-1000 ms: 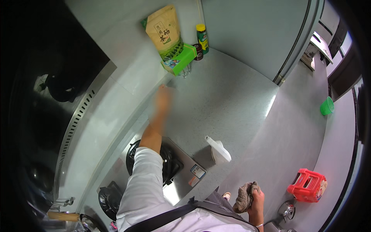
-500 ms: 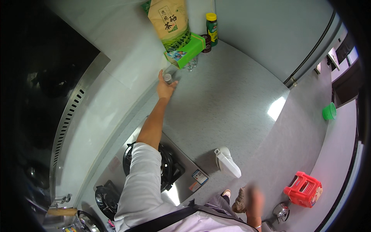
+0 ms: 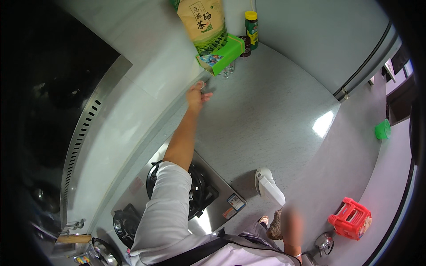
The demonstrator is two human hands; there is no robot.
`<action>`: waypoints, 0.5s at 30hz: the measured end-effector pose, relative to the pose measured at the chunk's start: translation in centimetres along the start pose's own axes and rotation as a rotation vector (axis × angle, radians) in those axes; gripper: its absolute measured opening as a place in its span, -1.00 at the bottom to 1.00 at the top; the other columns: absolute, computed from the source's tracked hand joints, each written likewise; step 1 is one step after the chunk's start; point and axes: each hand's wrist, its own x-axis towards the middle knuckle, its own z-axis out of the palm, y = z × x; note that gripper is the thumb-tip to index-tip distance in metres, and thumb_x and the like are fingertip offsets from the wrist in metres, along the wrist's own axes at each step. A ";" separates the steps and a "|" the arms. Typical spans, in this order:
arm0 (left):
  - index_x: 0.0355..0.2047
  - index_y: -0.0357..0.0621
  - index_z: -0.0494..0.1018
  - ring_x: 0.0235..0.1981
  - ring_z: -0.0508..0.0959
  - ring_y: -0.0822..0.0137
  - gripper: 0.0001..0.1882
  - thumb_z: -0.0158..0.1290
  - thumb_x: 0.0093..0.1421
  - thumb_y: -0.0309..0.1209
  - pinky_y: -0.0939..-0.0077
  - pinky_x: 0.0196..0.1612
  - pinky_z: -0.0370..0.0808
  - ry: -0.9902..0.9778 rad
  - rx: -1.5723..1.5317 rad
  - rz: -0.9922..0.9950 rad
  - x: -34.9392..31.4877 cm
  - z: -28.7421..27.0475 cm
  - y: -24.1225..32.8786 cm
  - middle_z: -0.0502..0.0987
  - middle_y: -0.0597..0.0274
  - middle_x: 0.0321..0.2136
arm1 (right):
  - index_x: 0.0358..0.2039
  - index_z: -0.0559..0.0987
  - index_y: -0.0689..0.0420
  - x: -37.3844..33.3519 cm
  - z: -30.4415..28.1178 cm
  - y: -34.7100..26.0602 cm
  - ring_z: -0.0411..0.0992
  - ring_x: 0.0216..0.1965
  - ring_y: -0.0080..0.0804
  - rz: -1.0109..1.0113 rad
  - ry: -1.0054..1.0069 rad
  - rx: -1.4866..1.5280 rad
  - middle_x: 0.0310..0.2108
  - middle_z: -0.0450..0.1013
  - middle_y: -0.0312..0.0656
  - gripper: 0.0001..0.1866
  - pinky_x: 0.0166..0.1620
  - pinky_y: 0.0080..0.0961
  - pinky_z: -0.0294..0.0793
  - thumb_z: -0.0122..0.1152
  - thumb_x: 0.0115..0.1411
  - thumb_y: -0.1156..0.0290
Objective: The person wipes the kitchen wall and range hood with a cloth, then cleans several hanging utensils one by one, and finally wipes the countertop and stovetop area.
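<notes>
My left hand [image 3: 197,96] reaches over the far left of the grey counter [image 3: 266,111], beside the wall. Its fingers are curled at a small clear glass [image 3: 202,84], while other fingers point out to the right. Just beyond stand several small clear glasses [image 3: 227,72], partly hidden under a tilted green box [image 3: 224,54]. At the lower right hangs my right hand [image 3: 293,228], its fingers smeared by blur. Next to it shows a rough brown-grey thing [image 3: 275,224]; I cannot tell whether the hand holds it.
Against the wall lean a tan and green bag [image 3: 204,20], a yellow-capped jar [image 3: 251,29] and a dark jar [image 3: 245,45]. A white plastic device [image 3: 269,186] lies near the counter's front. A gas stove [image 3: 213,177] sits under my left arm. A red stool [image 3: 350,219] and metal kettle [image 3: 324,242] are at right.
The whole view has shifted slightly, so the counter things sit farther right. My left hand's fingers have changed position around the small glass, which stays near the same spot. My right hand has hardly moved.
</notes>
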 end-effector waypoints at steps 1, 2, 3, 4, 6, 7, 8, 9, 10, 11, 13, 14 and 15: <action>-0.06 -0.17 0.31 -0.56 0.57 0.23 -0.56 -0.04 0.20 -0.10 0.57 -0.68 0.40 0.029 -0.008 -0.007 -0.2 -0.1 -0.1 0.42 0.16 -0.13 | -0.23 0.40 0.33 -0.2 0.5 -0.3 0.48 -0.40 -0.31 0.015 0.021 0.043 -0.37 0.44 -0.12 -0.77 -0.30 -0.37 0.54 -0.13 0.10 0.55; -0.07 -0.17 0.32 -0.55 0.57 0.22 -0.55 -0.03 0.19 -0.09 0.55 -0.68 0.39 0.057 -0.018 -0.013 -0.4 -0.1 -0.5 0.42 0.17 -0.13 | -0.23 0.40 0.33 -0.3 0.8 -0.7 0.48 -0.40 -0.31 0.028 0.042 0.086 -0.38 0.44 -0.12 -0.77 -0.29 -0.37 0.54 -0.14 0.10 0.55; -0.07 -0.17 0.32 -0.55 0.57 0.22 -0.54 -0.03 0.18 -0.08 0.54 -0.67 0.38 0.083 -0.029 -0.019 -0.3 0.0 -0.7 0.42 0.17 -0.14 | -0.23 0.40 0.33 -0.3 0.9 -0.8 0.48 -0.40 -0.31 0.023 0.036 0.077 -0.37 0.44 -0.11 -0.77 -0.29 -0.37 0.54 -0.14 0.10 0.55; -0.07 -0.17 0.32 -0.55 0.57 0.22 -0.53 -0.02 0.18 -0.06 0.53 -0.66 0.38 0.118 -0.045 -0.025 -0.1 0.3 -0.9 0.42 0.17 -0.15 | -0.23 0.40 0.33 -0.4 0.9 -0.9 0.48 -0.39 -0.31 0.018 0.030 0.068 -0.37 0.44 -0.11 -0.77 -0.29 -0.37 0.54 -0.14 0.10 0.55; -0.07 -0.17 0.32 -0.56 0.56 0.23 -0.51 -0.01 0.17 -0.04 0.51 -0.66 0.36 0.187 -0.085 -0.044 0.1 1.0 -1.2 0.42 0.18 -0.18 | -0.23 0.40 0.33 -0.4 0.7 -0.8 0.48 -0.39 -0.32 0.007 0.036 0.051 -0.37 0.44 -0.11 -0.77 -0.29 -0.38 0.54 -0.14 0.10 0.55; -0.07 -0.17 0.32 -0.56 0.56 0.23 -0.50 0.00 0.16 -0.03 0.51 -0.66 0.36 0.187 -0.098 -0.039 0.4 1.2 -1.1 0.41 0.18 -0.18 | -0.23 0.40 0.33 -0.5 0.6 -0.6 0.48 -0.39 -0.32 0.004 0.046 0.046 -0.37 0.44 -0.11 -0.77 -0.29 -0.38 0.54 -0.14 0.10 0.55; -0.07 -0.18 0.33 -0.55 0.55 0.23 -0.49 0.01 0.15 -0.03 0.51 -0.66 0.36 0.189 -0.112 -0.036 0.8 1.3 -0.8 0.41 0.18 -0.18 | -0.23 0.40 0.33 -0.5 0.5 -0.5 0.48 -0.38 -0.32 0.002 0.055 0.038 -0.37 0.44 -0.11 -0.77 -0.29 -0.38 0.54 -0.14 0.10 0.55; -0.08 -0.18 0.33 -0.55 0.55 0.24 -0.48 0.02 0.14 -0.02 0.51 -0.65 0.36 0.191 -0.125 -0.033 1.1 1.4 -0.6 0.40 0.18 -0.18 | -0.23 0.40 0.33 -0.6 0.5 -0.6 0.48 -0.38 -0.32 0.014 0.072 0.060 -0.37 0.44 -0.11 -0.77 -0.29 -0.39 0.54 -0.13 0.10 0.55; -0.08 -0.22 0.32 -0.57 0.55 0.24 -0.46 0.04 0.13 -0.02 0.53 -0.69 0.37 0.200 -0.152 -0.030 1.7 1.6 -0.9 0.40 0.16 -0.19 | -0.24 0.40 0.33 -0.8 0.6 -0.8 0.48 -0.38 -0.32 0.026 0.088 0.083 -0.37 0.44 -0.11 -0.78 -0.29 -0.39 0.54 -0.13 0.10 0.55; -0.09 -0.25 0.32 -0.59 0.55 0.24 -0.44 0.06 0.11 -0.02 0.55 -0.72 0.38 0.211 -0.178 -0.024 2.3 1.8 -0.9 0.40 0.14 -0.20 | -0.24 0.40 0.33 -0.7 0.6 -1.0 0.48 -0.38 -0.33 0.038 0.101 0.107 -0.36 0.44 -0.11 -0.78 -0.29 -0.39 0.54 -0.13 0.10 0.55; -0.12 -0.29 0.32 -0.62 0.56 0.24 -0.43 0.09 0.09 -0.02 0.56 -0.76 0.39 0.250 -0.212 -0.022 3.3 1.9 -1.2 0.40 0.11 -0.22 | -0.24 0.40 0.32 -0.5 0.2 -0.6 0.48 -0.38 -0.33 0.034 0.106 0.082 -0.37 0.44 -0.12 -0.79 -0.28 -0.40 0.54 -0.11 0.10 0.55; -0.14 -0.30 0.32 -0.62 0.55 0.24 -0.43 0.10 0.08 -0.03 0.56 -0.75 0.40 0.277 -0.220 -0.030 3.4 2.3 -1.2 0.41 0.10 -0.24 | -0.24 0.40 0.32 -0.5 0.0 -0.3 0.48 -0.38 -0.33 0.033 0.111 0.069 -0.37 0.44 -0.12 -0.79 -0.28 -0.40 0.54 -0.10 0.10 0.54; -0.16 -0.30 0.33 -0.63 0.55 0.24 -0.43 0.11 0.07 -0.03 0.56 -0.75 0.41 0.304 -0.228 -0.037 3.4 2.7 -1.2 0.41 0.09 -0.25 | -0.24 0.40 0.32 -0.4 -0.3 0.2 0.48 -0.38 -0.33 0.012 0.107 0.041 -0.36 0.44 -0.12 -0.79 -0.28 -0.40 0.54 -0.09 0.10 0.54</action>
